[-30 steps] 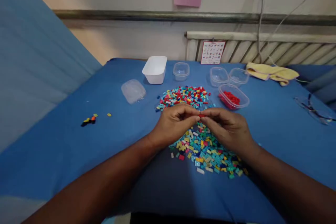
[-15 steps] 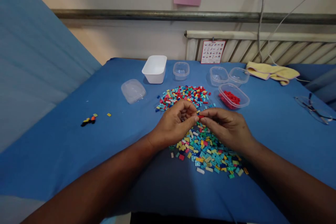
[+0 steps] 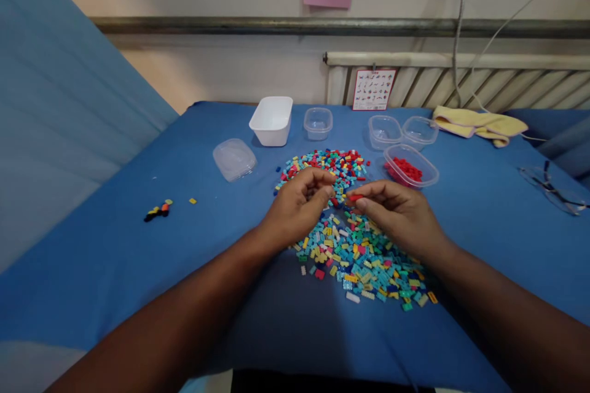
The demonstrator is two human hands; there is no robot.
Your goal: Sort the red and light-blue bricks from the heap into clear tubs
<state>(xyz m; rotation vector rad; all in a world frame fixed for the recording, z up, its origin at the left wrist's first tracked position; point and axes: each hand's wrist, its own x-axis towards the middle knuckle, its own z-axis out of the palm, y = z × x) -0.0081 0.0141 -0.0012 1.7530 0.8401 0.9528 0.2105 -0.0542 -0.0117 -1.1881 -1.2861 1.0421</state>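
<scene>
Bricks [image 3: 364,264] are lying heaped on blue cloth [image 3: 115,270]; right hand [image 3: 404,215] is pinching one red brick [image 3: 354,198] above them; left hand [image 3: 295,209] is hovering just left, fingertips [image 3: 329,177] parted.

Red piece [image 3: 354,197] too small for detail

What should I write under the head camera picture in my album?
Right hand pinching a red piece by colourful little bricks, near a clear tub of red ones.

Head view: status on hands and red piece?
Right hand: red piece pinched. Left hand: apart from it, contents unclear. Loose bricks beneath both hands.
</scene>
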